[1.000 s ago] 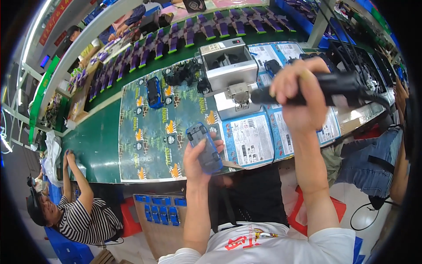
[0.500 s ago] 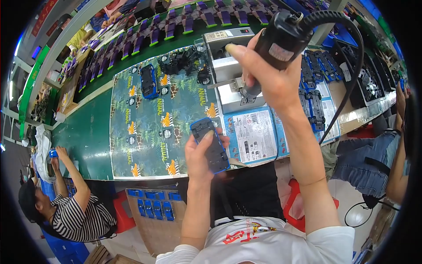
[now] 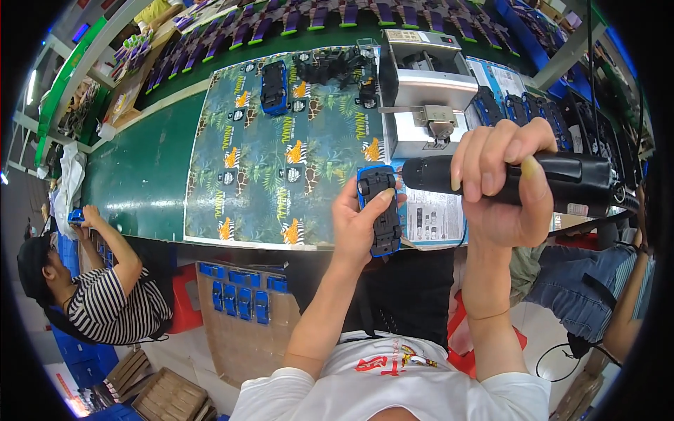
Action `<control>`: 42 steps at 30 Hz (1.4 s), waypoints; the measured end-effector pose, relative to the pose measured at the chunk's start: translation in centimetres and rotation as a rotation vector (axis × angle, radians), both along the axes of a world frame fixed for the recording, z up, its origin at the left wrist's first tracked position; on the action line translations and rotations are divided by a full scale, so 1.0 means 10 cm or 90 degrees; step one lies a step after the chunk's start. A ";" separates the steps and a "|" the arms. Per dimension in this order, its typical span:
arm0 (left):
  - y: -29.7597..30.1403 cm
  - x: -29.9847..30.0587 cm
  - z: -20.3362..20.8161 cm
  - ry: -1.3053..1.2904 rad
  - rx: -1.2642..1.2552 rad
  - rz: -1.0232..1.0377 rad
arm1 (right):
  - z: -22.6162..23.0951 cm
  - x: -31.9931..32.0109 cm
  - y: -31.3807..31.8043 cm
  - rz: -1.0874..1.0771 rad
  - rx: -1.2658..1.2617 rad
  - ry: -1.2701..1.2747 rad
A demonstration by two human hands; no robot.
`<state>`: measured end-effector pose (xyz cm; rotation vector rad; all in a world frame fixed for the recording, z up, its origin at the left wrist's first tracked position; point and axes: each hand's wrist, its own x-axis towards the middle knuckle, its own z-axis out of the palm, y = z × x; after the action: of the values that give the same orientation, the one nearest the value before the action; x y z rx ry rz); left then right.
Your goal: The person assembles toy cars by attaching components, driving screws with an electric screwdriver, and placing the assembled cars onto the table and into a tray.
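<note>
My left hand grips a blue toy car by its sides, black underside up, thumb across the chassis. Just right of it, my right hand is wrapped round a black electric screwdriver, held level with its nose pointing left at the car. Whether the bit touches the car cannot be made out. Beyond the screwdriver stands a silver metal screw feeder with a small bracket on its front. Another blue toy car lies underside up on the patterned sheet.
Black parts are heaped behind the sheet. Several toy car undersides lie right of the feeder. A box of blue car bodies sits below the table edge. Co-workers are at the left and right. Purple-and-green items line the back.
My right hand has brought the screwdriver from the feeder's bracket down toward the car, tilting it level. The left hand keeps hold of the car. The view has shifted.
</note>
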<state>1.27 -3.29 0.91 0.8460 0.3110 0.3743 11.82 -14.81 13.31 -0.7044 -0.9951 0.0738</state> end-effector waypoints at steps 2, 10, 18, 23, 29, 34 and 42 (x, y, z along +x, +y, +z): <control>0.00 0.00 0.01 -0.002 -0.014 -0.002 | -0.03 -0.01 0.03 -0.006 -0.018 0.000; -0.04 0.02 0.03 -0.003 0.005 0.025 | -0.07 -0.12 0.13 -0.067 -0.079 0.051; -0.01 0.02 0.01 0.038 0.075 0.018 | -0.20 -0.04 0.19 -0.052 -0.151 -0.002; -0.01 0.02 0.02 0.034 0.099 0.020 | -0.22 -0.03 0.18 -0.024 -0.141 0.024; -0.02 0.02 0.05 0.046 0.108 0.007 | -0.27 -0.03 0.11 0.001 -0.114 0.050; -0.08 0.05 0.08 0.033 0.129 0.021 | -0.26 -0.04 0.03 -0.019 -0.120 0.040; 0.12 0.06 0.04 -0.001 -0.183 0.088 | 0.00 0.22 -0.37 -0.094 0.034 -0.049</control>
<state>1.87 -2.06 1.27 0.5444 0.4121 0.4470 14.04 -18.55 13.35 -0.7339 -1.0113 -0.1095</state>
